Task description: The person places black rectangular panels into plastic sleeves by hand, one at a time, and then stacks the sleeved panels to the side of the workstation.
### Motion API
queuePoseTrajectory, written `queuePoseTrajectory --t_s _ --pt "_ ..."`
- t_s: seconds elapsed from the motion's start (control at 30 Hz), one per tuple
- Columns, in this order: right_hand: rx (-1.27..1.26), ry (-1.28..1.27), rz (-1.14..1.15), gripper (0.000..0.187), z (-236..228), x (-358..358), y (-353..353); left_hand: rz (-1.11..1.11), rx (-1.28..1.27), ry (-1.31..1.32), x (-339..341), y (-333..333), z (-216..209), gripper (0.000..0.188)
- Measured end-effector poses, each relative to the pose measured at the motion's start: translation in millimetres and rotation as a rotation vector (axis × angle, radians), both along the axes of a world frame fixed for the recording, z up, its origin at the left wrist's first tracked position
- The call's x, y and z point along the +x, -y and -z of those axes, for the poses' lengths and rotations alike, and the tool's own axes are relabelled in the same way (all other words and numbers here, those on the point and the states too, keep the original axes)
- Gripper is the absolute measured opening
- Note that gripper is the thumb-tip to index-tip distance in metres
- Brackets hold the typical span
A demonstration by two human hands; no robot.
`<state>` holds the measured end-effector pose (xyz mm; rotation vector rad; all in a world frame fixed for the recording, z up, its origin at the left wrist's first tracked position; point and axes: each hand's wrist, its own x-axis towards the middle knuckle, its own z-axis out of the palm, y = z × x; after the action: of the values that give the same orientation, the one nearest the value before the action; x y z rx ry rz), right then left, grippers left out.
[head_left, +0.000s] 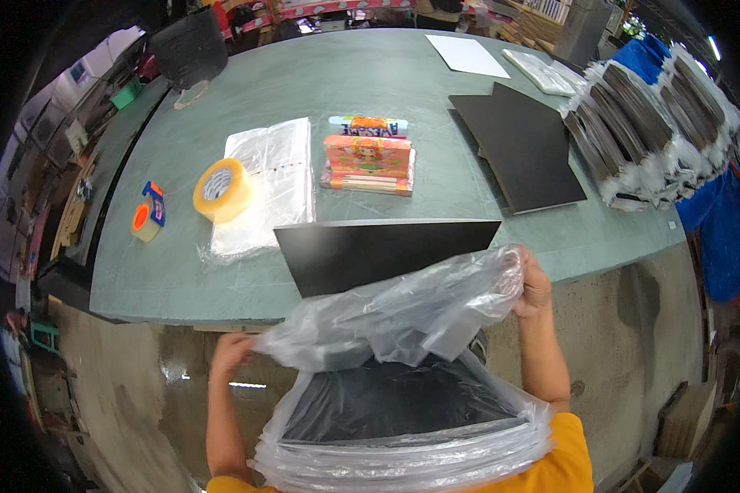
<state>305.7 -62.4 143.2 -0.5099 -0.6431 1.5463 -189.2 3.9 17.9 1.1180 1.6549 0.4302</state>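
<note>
A clear plastic bag is stretched between my hands in front of the table edge. At its left corner, my left hand pinches the plastic. My right hand is closed around the gathered right corner, held higher. Behind the bag, a black board stands tilted at the table's near edge, its lower part hidden by the plastic. Close to my body, a black panel shows through clear plastic, with several layered plastic-covered edges below it. Where the raised bag joins these layers is unclear.
On the green table lie a tape roll, flat plastic bags, a tape dispenser, colourful packets and black boards. Plastic-wrapped stacks crowd the right edge. A black bin stands far left.
</note>
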Motion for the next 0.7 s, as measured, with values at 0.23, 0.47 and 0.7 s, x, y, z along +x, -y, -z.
queuePoseTrajectory --t_s 0.23,0.47,0.7 --pt "-0.092 0.439 -0.216 0.02 -24 -71 -18 -0.539 0.777 0.283 72 -14 -121 0.008" --pt "-0.189 0.231 -0.062 0.034 -30 -130 -27 0.507 0.583 0.446 215 18 -174 0.01" --pt "-0.129 0.31 -0.068 0.033 -35 -90 -7 -0.095 1.04 -0.278 116 -42 -167 0.015"
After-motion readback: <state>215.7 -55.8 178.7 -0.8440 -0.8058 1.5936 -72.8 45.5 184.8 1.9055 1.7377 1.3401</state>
